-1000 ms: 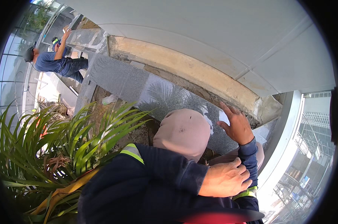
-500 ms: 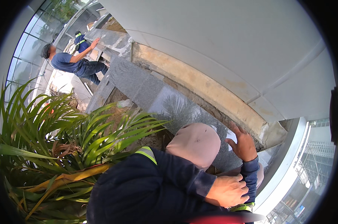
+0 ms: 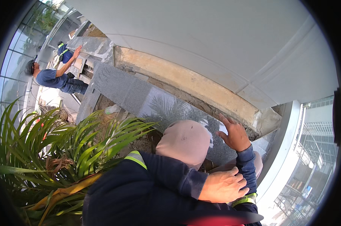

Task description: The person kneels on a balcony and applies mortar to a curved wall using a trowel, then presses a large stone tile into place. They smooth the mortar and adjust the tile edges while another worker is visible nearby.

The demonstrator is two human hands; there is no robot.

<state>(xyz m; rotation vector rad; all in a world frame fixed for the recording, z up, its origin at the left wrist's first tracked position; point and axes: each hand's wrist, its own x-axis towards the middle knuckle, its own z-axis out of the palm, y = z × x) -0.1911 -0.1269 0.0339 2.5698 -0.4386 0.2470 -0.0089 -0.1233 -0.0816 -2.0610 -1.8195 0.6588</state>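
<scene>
Fingers (image 3: pixel 227 122) of right hand (image 3: pixel 237 133) spread, empty; slab (image 3: pixel 219 151) beside thumb. Left hand (image 3: pixel 221 186) half-curled at right sleeve (image 3: pixel 246 162); cannot tell if gripping.

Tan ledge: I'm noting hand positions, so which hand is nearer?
Right. The right hand has its fingers toward the tan ledge; the left hand is farther back, by the right forearm.

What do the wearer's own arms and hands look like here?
Long dark navy sleeves, each with a yellow-green and silver reflective band. The left hand and right hand are ungloved.
</scene>
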